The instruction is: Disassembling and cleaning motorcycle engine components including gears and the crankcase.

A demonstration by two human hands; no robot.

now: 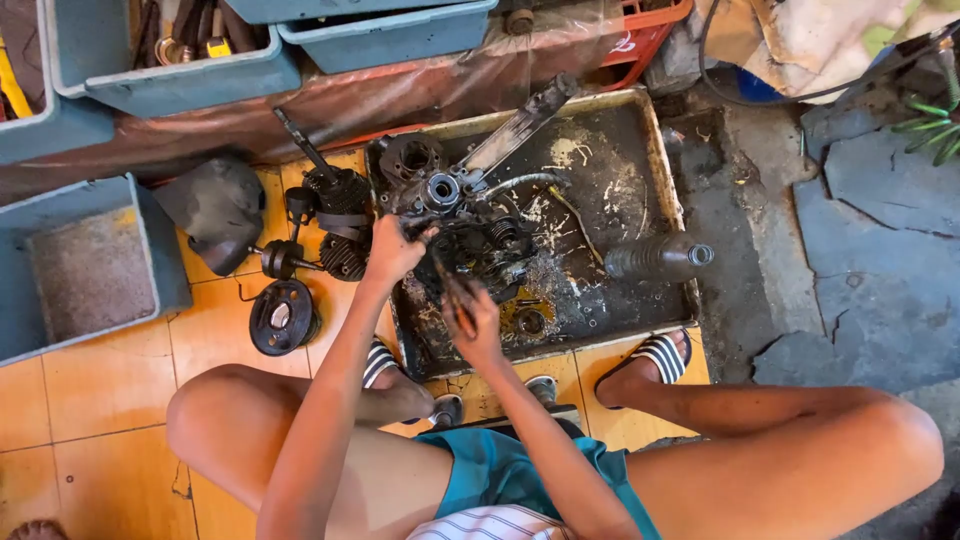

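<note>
- The person squats on an orange tiled floor in striped sandals, over a shallow, grimy metal tray.
- The left hand rests on a greasy engine assembly in the left part of the tray; its fingers are curled onto the metal at the assembly's left edge, gripping it.
- The right hand is just below the assembly, over the tray's near left part; its fingers are clenched around a dark, slim tool that points up towards the assembly. What kind of tool it is cannot be told.
- A long metal arm rises from the assembly towards the tray's far rim.
- A dark ribbed bottle lies on its side at the tray's right edge.
- On the floor left of the tray lie finned engine parts, a round black wheel-like disc and a dark rounded cover.
- Grey-blue plastic bins stand to the left and along the top, one holding tools.
- Cracked grey concrete lies to the right.
</note>
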